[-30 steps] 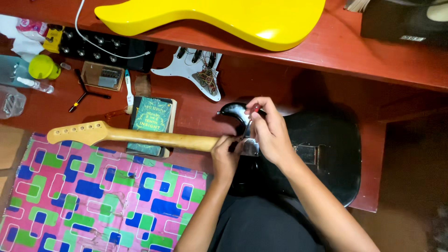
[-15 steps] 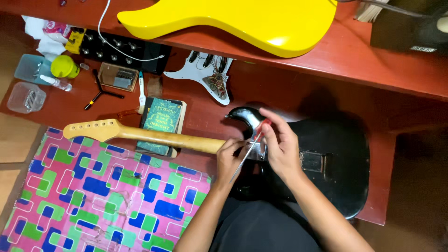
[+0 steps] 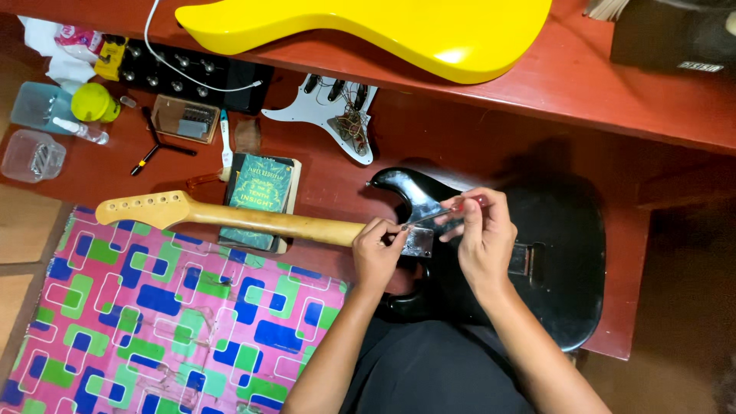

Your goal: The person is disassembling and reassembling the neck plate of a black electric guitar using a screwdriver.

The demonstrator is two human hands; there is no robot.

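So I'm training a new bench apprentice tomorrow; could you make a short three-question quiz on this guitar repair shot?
1. True or false: the right hand holds a screwdriver over the black guitar body.
2. What does the left hand touch? A) neck plate end of the wooden neck B) yellow guitar body C) white pickguard
3. What lies under the neck, beside the patterned cloth?

Key: 1 true; 2 A; 3 a green book.
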